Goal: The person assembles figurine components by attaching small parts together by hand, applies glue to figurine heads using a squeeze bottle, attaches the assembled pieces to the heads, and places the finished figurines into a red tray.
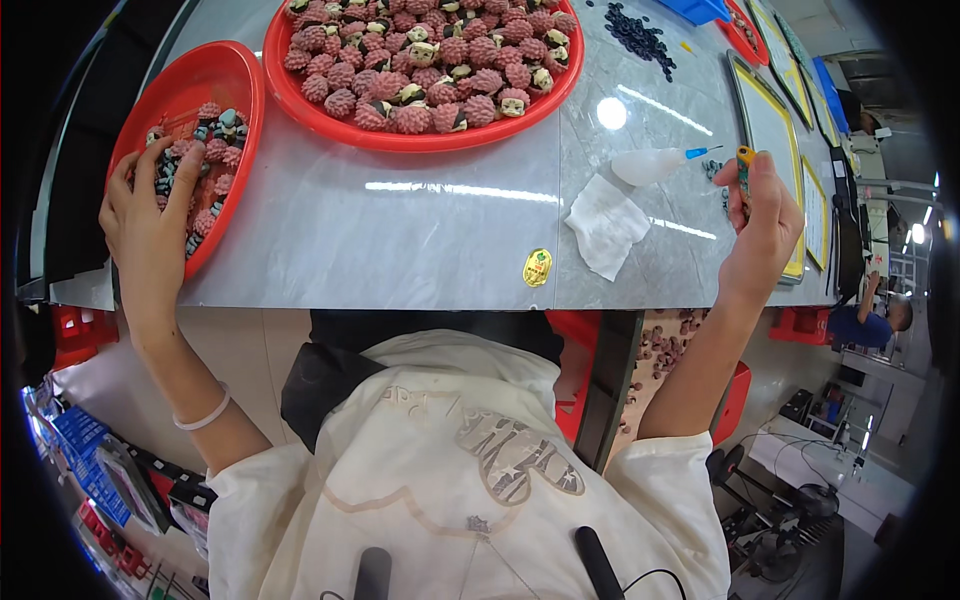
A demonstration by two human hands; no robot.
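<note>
My left hand [150,215] reaches into a red oval tray [252,95] at the left. Its fingers are spread over small pink knobbly pieces [203,222] and grey-black ones, and no piece is visibly gripped. My right hand [765,220] is raised over the right of the table, thumb and fingers closed on a small yellow-and-dark-green thing [745,160] whose kind I cannot make out. Just left of that hand lies a white squeeze bottle [645,166] with a blue needle tip. A crumpled white tissue [606,225] lies beside the bottle.
A larger red tray [400,139] heaped with pink knobbly pieces stands at the far middle. Small dark pieces [640,40] are scattered beyond the bottle. Yellow-edged frames [795,220] line the right side. A gold oval sticker [537,267] is near the front edge. Another person [865,325] is far right.
</note>
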